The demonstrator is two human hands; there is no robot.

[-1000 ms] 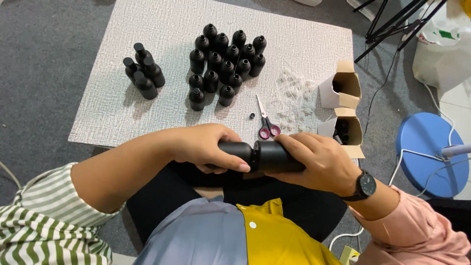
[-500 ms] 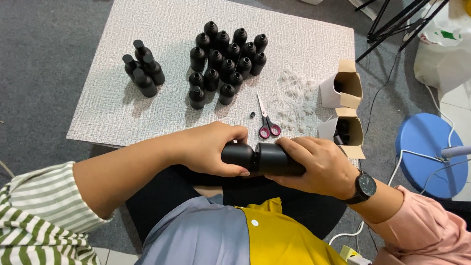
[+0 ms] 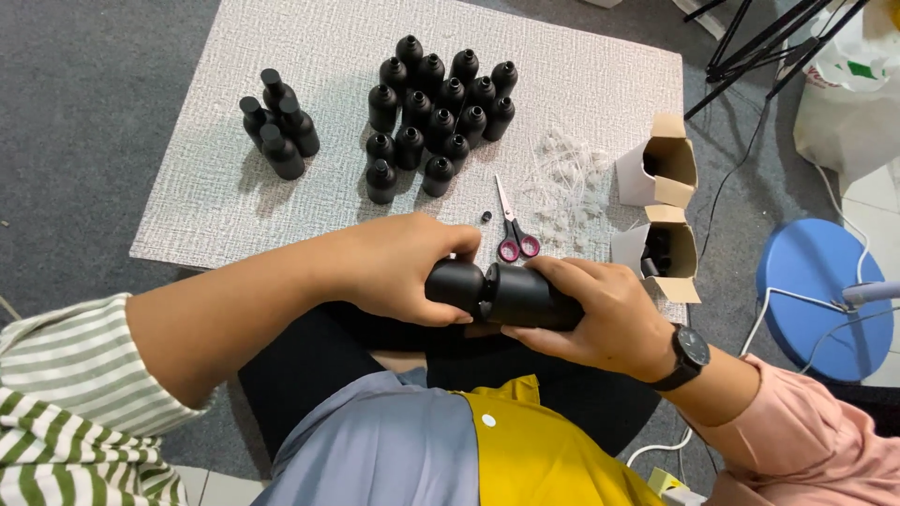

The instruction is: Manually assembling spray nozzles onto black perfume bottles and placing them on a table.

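Observation:
Over my lap I hold two matte black bottles pressed together end to end. My left hand (image 3: 398, 267) grips the left black bottle (image 3: 457, 284). My right hand (image 3: 605, 319), with a black watch on its wrist, wraps around the right black bottle (image 3: 530, 295). Both lie horizontally, just in front of the near edge of the white mat (image 3: 319, 187). Further up the mat stands a cluster of several open black bottles (image 3: 436, 108), and to its left a small group of capped black bottles (image 3: 278, 122).
Pink-handled scissors (image 3: 511, 230) and a small black cap (image 3: 486, 217) lie near the mat's front edge, beside a heap of clear plastic bits (image 3: 567, 178). Two open cardboard boxes (image 3: 661, 211) stand at the right edge. A blue stool (image 3: 825, 300) and tripod legs (image 3: 750, 47) sit further right.
The two bottles stay joined in my hands; my grip has shifted only slightly and the view has moved a little. Nothing on the mat has moved.

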